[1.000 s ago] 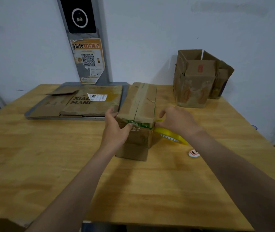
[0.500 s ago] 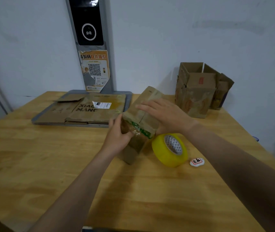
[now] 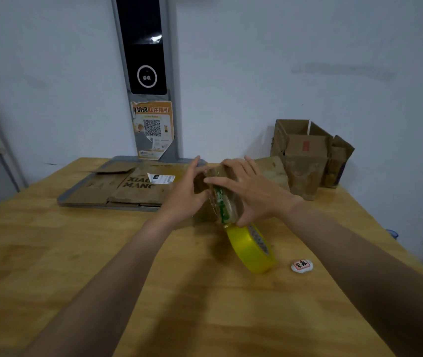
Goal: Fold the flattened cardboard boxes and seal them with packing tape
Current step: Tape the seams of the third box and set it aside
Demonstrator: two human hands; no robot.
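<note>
A small brown cardboard box (image 3: 224,206), taped on its near end with a green printed strip, is tilted up off the wooden table (image 3: 102,253) between both hands. My left hand (image 3: 185,193) lies with straight fingers against the box's left side, its thumb on the near end. My right hand (image 3: 253,195) spreads over the taped end from the right, with its thumb curled under the lower edge. A yellow roll of packing tape (image 3: 253,249) stands on edge on the table just below the box.
Flattened cardboard boxes (image 3: 127,188) lie on a grey tray (image 3: 62,202) at the back left. Two folded boxes (image 3: 304,157) stand at the back right by the wall. A small white tag (image 3: 301,265) lies to the right of the tape roll.
The box has been tipped up and turned, so its taped end faces me. My right hand moved from the box's side over that end. The tape roll now stands free on the table.
</note>
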